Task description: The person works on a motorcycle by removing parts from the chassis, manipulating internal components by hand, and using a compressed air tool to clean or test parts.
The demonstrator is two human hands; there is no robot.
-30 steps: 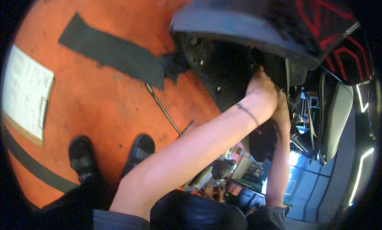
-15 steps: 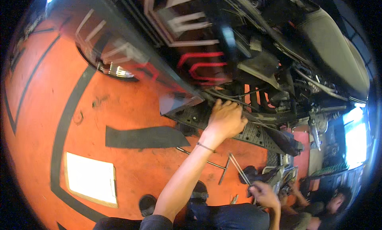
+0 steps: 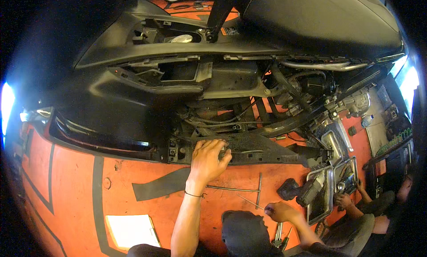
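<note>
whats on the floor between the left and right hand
In the head view, a T-shaped metal tool lies on the orange floor between the left hand and the right hand, whose thin tool also juts into that stretch.

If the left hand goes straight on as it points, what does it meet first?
The left hand would likely meet the dark cables just past the black panel under it; depth is unclear.

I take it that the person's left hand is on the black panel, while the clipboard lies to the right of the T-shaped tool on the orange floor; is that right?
Not quite: the head view shows the clipboard to the left of the T-shaped tool on the orange floor. The left hand is indeed on the black panel.
</note>
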